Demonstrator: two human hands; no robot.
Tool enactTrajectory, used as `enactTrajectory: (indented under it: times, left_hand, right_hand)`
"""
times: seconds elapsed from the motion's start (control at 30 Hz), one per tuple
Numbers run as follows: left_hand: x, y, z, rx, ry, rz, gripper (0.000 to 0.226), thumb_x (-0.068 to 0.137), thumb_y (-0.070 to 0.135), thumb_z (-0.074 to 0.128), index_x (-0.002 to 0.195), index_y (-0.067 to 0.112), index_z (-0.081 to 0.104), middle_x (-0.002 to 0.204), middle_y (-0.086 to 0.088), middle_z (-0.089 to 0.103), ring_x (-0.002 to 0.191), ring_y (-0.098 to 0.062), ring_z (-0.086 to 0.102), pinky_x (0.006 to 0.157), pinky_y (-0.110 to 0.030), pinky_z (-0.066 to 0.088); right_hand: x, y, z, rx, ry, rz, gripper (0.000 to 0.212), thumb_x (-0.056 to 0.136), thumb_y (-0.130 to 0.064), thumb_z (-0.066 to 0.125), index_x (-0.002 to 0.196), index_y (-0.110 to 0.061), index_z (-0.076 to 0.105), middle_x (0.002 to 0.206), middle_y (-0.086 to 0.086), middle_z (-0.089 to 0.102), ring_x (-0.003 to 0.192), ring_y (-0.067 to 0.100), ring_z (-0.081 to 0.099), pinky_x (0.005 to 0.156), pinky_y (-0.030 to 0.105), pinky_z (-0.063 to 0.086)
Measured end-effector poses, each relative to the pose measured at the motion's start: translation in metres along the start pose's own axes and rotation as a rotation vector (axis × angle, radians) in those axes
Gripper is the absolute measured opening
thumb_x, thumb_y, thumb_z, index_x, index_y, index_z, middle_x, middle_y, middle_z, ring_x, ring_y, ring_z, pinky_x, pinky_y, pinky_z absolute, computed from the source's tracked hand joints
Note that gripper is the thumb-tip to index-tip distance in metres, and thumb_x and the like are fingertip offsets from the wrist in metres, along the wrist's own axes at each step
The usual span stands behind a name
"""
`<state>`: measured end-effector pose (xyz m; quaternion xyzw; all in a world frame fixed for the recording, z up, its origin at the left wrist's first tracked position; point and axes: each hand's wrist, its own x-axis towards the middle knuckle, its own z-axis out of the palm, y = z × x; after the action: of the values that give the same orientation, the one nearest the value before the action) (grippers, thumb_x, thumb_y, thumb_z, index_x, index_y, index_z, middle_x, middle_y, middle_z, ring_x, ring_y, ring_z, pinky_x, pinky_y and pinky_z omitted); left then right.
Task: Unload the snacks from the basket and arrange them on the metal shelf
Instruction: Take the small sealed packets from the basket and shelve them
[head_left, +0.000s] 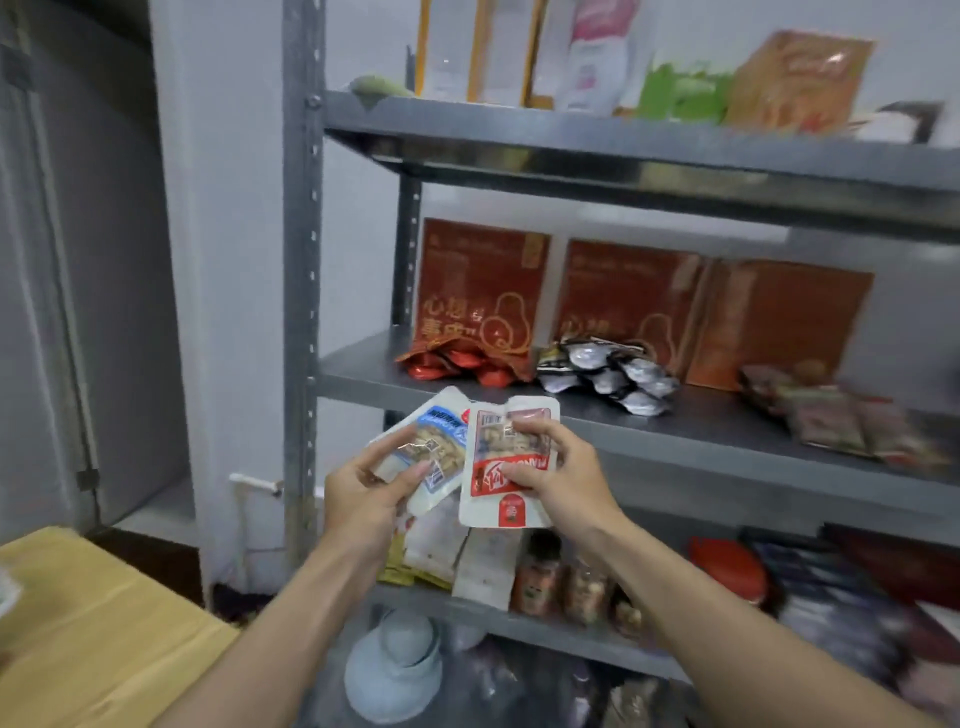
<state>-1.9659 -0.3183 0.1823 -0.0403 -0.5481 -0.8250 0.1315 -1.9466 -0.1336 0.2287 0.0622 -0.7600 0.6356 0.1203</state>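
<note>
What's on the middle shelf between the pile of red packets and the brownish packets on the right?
A heap of silvery-black packets, as the head view shows.

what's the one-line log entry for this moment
left hand: holds blue-label packet | right hand: holds red-label packet | place: both packets in front of metal shelf edge, not yet set down

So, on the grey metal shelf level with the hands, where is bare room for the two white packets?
Bare grey metal shelf shows between the pile of silver-black sachets and the blurred dark red packets, and at the left end beside the heap of small red sachets. The back row is crowded with upright red-brown boxes.
</note>
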Motion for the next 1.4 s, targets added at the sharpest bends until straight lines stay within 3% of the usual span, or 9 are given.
enactTrajectory:
  times: [0.03,0.23,0.37,0.53,0.73,0.93,1.13,1.27,1.4]
  left_hand:
    - [-0.002,-0.006,0.025,0.006,-0.016,0.001,0.040,0.076,-0.006,0.074,0.106,0.021,0.074,0.086,-0.017,0.075,0.077,-0.031,0.068,0.074,-0.039,0.058]
    - [-0.008,-0.028,0.156,0.029,-0.149,0.035,0.037,0.078,-0.005,0.074,0.102,0.024,0.073,0.091,-0.012,0.075,0.068,-0.014,0.072,0.061,-0.024,0.055]
    - [0.006,-0.045,0.222,0.045,-0.230,0.063,0.036,0.077,0.001,0.077,0.102,0.026,0.074,0.101,-0.004,0.075,0.087,-0.018,0.073,0.077,-0.032,0.057]
    - [0.030,-0.066,0.285,0.031,-0.286,0.074,0.035,0.078,0.001,0.077,0.100,0.027,0.073,0.102,0.004,0.073,0.088,-0.010,0.072,0.074,-0.023,0.057]
    - [0.051,-0.096,0.327,0.121,-0.236,0.087,0.034,0.079,0.006,0.078,0.108,0.022,0.071,0.108,0.005,0.070,0.098,-0.012,0.068,0.088,-0.037,0.057]
    - [0.061,-0.104,0.342,0.371,-0.156,0.230,0.035,0.079,0.015,0.079,0.113,0.020,0.071,0.105,0.011,0.065,0.106,-0.010,0.059,0.097,-0.027,0.046]
    - [0.059,-0.102,0.350,0.628,-0.089,0.398,0.034,0.076,0.011,0.080,0.109,0.010,0.074,0.101,-0.005,0.069,0.085,-0.005,0.048,0.069,0.004,0.030]
    - [0.062,-0.104,0.351,0.727,-0.062,0.450,0.035,0.076,0.018,0.081,0.109,0.011,0.074,0.102,-0.012,0.071,0.088,-0.015,0.056,0.070,-0.009,0.030]
    - [0.065,-0.105,0.354,0.761,-0.028,0.456,0.036,0.075,0.020,0.083,0.108,0.009,0.075,0.098,-0.014,0.073,0.093,-0.025,0.064,0.077,-0.022,0.039]
  right_hand:
    - [0.000,0.000,-0.025,0.003,0.025,0.010,0.040,0.082,0.007,0.071,0.106,-0.024,0.066,0.111,0.001,0.067,0.086,0.019,0.072,0.066,0.027,0.060]
    - [0.002,-0.006,-0.150,-0.014,0.182,0.061,0.042,0.084,0.006,0.069,0.114,-0.025,0.068,0.107,0.002,0.068,0.070,0.021,0.074,0.053,0.027,0.056]
    - [0.017,-0.008,-0.209,-0.023,0.292,0.078,0.041,0.084,0.003,0.071,0.114,-0.025,0.068,0.104,0.001,0.067,0.064,0.019,0.073,0.050,0.025,0.054]
    - [0.040,-0.003,-0.259,-0.045,0.396,0.085,0.043,0.083,0.007,0.070,0.115,-0.021,0.067,0.103,0.001,0.067,0.065,0.020,0.073,0.052,0.027,0.055]
    - [0.065,0.013,-0.296,-0.074,0.433,0.144,0.043,0.082,0.009,0.069,0.112,-0.022,0.068,0.097,-0.001,0.069,0.066,0.021,0.074,0.053,0.028,0.057]
    - [0.098,0.031,-0.309,-0.174,0.378,0.210,0.040,0.085,0.007,0.067,0.117,-0.018,0.065,0.089,0.000,0.071,0.059,0.016,0.072,0.053,0.028,0.057]
    - [0.120,0.047,-0.310,-0.272,0.279,0.188,0.030,0.088,-0.002,0.066,0.110,-0.023,0.067,0.102,0.003,0.073,0.078,0.021,0.074,0.070,0.034,0.060]
    - [0.131,0.051,-0.316,-0.326,0.184,0.186,0.030,0.092,-0.010,0.064,0.120,-0.021,0.066,0.102,-0.001,0.072,0.082,0.018,0.074,0.073,0.031,0.059]
    - [0.136,0.055,-0.322,-0.483,0.118,0.110,0.036,0.097,-0.019,0.061,0.132,-0.018,0.061,0.125,-0.010,0.056,0.092,0.003,0.060,0.065,0.004,0.045]
